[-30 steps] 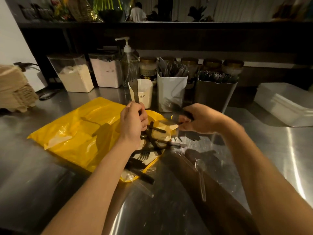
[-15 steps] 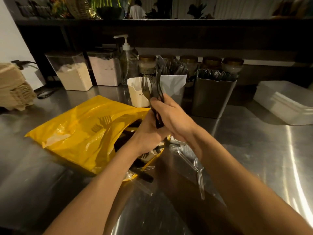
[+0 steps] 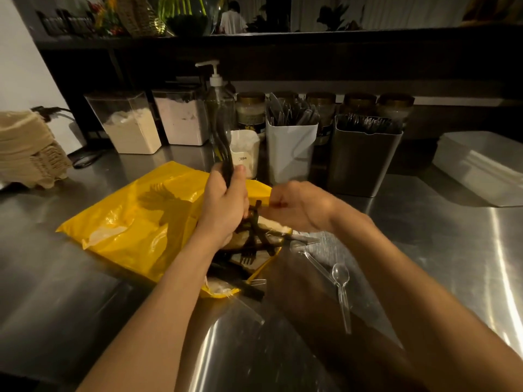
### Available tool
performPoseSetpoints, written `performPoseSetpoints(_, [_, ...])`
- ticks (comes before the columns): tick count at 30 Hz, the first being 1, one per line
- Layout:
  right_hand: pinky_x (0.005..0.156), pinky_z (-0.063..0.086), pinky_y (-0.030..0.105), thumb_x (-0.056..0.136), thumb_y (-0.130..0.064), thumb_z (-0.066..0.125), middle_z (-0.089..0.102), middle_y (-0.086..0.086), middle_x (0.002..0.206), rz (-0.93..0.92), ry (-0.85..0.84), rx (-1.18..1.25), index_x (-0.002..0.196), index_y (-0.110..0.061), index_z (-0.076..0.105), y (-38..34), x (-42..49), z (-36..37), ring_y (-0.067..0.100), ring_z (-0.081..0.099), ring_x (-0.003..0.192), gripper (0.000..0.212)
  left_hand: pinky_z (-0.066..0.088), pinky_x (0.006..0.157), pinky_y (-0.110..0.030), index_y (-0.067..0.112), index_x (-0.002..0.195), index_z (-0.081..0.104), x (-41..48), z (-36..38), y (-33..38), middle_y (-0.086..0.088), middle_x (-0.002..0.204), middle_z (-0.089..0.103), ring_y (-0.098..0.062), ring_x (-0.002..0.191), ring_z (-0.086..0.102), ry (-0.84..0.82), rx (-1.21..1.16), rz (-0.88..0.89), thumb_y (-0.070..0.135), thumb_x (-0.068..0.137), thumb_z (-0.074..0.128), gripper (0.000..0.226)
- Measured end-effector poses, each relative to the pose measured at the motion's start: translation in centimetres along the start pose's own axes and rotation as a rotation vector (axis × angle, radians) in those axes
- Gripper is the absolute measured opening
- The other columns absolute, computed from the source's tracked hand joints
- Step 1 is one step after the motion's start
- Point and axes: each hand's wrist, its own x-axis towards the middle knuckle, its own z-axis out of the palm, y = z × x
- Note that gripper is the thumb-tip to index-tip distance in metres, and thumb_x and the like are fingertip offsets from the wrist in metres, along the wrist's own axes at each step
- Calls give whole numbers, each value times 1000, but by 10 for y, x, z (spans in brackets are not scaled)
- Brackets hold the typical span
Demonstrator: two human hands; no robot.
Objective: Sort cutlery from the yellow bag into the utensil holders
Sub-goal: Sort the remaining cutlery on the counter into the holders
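Observation:
The yellow bag (image 3: 135, 222) lies on the steel counter, its mouth toward me with several black forks (image 3: 254, 239) spilling out. My left hand (image 3: 225, 205) grips a bunch of black forks (image 3: 223, 142) upright above the bag's mouth. Just right of it, my right hand (image 3: 297, 207) hovers over the loose forks with fingers loosely curled, holding nothing I can see. Behind stand a white paper cup (image 3: 246, 154), a white utensil holder (image 3: 291, 154) and a dark metal utensil holder (image 3: 362, 162), both holders filled with cutlery.
A clear plastic spoon (image 3: 341, 290) and a clear knife (image 3: 304, 238) lie right of the bag. A pump bottle (image 3: 218, 106), two flour canisters (image 3: 127, 123) and jars line the back. A white tray (image 3: 481, 168) sits far right, folded cloth (image 3: 28, 148) far left.
My right hand passed its fork into the left hand's bunch, then let go and dropped back toward the bag's mouth. The left hand stayed raised with the forks.

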Motion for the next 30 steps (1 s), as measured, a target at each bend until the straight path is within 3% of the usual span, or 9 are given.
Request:
performPoseSetpoints(3, [71, 54, 35, 90, -59, 62, 71, 1, 87, -78, -208, -219, 90, -18, 75, -2, -3, 16, 21, 65, 82, 43, 26, 41, -25, 21, 89, 46, -3, 1, 4, 7, 55, 36, -8, 45, 32, -51, -62, -25, 31, 107, 45, 21])
performPoseSetpoints(6, [62, 49, 32, 88, -51, 68, 68, 1, 83, -93, -164, -240, 89, -16, 74, -4, -4, 28, 20, 62, 80, 35, 26, 40, -23, 17, 90, 47, -6, 2, 3, 5, 57, 36, -8, 45, 32, -86, -64, -23, 31, 107, 44, 22])
performPoseSetpoints(10, [55, 38, 26, 88, -44, 70, 57, -4, 73, -8, -147, -174, 70, -24, 56, -2, 0, 35, 14, 54, 69, 30, 28, 41, -23, 17, 93, 49, -6, 0, 5, 6, 56, 38, -8, 45, 34, -60, -52, 13, 31, 107, 44, 20])
performPoseSetpoints(15, [66, 52, 34, 93, -40, 58, 63, 2, 86, 62, -168, -247, 94, -15, 68, 4, -3, 18, 24, 62, 81, 27, 25, 45, -30, 15, 92, 45, -6, -1, 4, 7, 57, 35, -9, 48, 32, -48, -99, -3, 30, 108, 42, 22])
performPoseSetpoints(18, [74, 54, 39, 97, -31, 48, 65, 6, 91, 57, -149, -265, 92, -15, 63, 14, -6, 0, 31, 65, 86, 23, 28, 45, -27, 11, 93, 43, -6, -1, 3, 7, 57, 35, -9, 48, 33, -33, -94, -4, 31, 108, 40, 25])
performPoseSetpoints(20, [75, 55, 44, 101, -24, 47, 68, 8, 92, 60, -153, -216, 94, -14, 65, 24, -12, -13, 32, 66, 87, 21, 28, 44, -26, 11, 94, 43, -5, -1, 4, 7, 57, 36, -9, 49, 33, -27, -105, -11, 32, 108, 40, 25])
performPoseSetpoints(24, [81, 54, 43, 105, -20, 47, 67, 3, 94, 100, -141, -31, 95, -22, 64, 37, -30, -39, 24, 65, 89, 20, 26, 44, -26, 13, 91, 43, -5, -2, 4, 7, 57, 36, -10, 48, 32, -13, -134, -35, 32, 108, 41, 26])
performPoseSetpoints(30, [81, 54, 41, 106, -12, 47, 69, 10, 87, 139, -136, 187, 98, -11, 65, 55, -48, -62, 26, 66, 84, 20, 26, 44, -26, 15, 83, 44, -5, -3, 6, 5, 58, 37, -11, 48, 32, 3, -200, -66, 33, 107, 43, 30])
